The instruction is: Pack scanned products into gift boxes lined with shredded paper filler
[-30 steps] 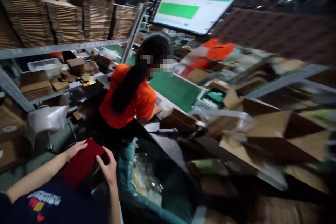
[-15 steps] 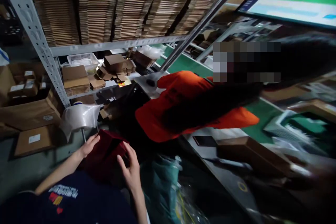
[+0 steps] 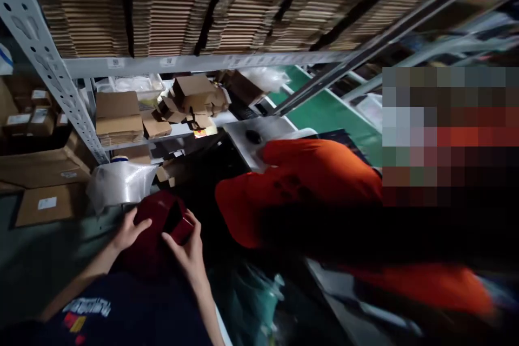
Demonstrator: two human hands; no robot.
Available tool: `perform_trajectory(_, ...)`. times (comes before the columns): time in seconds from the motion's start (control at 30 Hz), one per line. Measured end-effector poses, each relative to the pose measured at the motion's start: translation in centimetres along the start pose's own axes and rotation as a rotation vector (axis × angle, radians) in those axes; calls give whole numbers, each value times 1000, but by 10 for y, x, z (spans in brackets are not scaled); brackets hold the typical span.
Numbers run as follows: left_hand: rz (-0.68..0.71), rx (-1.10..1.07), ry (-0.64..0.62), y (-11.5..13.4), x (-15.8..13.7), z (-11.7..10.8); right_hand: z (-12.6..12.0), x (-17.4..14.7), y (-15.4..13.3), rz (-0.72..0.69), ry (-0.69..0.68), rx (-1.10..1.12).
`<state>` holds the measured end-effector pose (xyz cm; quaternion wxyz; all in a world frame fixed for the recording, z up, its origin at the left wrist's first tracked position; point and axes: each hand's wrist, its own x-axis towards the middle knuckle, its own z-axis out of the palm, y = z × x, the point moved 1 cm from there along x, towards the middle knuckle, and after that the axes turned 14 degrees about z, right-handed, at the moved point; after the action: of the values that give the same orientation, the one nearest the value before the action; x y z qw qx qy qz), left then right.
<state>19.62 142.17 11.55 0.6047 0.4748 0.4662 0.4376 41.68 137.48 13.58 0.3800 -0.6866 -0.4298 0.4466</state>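
A dark red pouch-like item (image 3: 156, 221) sits low in the left of the head view, its mouth pulled open. My left hand (image 3: 128, 231) grips its left edge. My right hand (image 3: 187, 248) holds its right edge with the fingers curled onto the rim. Both forearms rise from my dark printed shirt at the bottom. A clear plastic roll on a stand (image 3: 121, 183) is just above and left of my hands.
A person in an orange shirt (image 3: 308, 189) stands close on the right. A metal rack (image 3: 52, 86) on the left carries stacks of flat cardboard (image 3: 170, 5) and small boxes (image 3: 117, 116). A green conveyor belt (image 3: 328, 113) runs behind. Larger cartons (image 3: 44, 173) lie at far left.
The view has swung left and closer to the rack. My hands have lifted the red item and spread its mouth open. The person in orange now fills the right side.
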Motion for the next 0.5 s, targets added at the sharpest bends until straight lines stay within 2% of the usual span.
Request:
perform_trajectory(0.13,57,114,170,-5,33,25,-25,57,-16,7,-176,-33)
perform_trajectory(0.33,114,257,384,11,104,92,-84,179,-37,-46,-445,-154)
perform_trajectory(0.43,78,236,637,22,134,104,-107,237,-36,-50,-374,-27)
perform_trajectory(0.5,83,192,918,29,143,98,-116,265,-35,-26,-223,68)
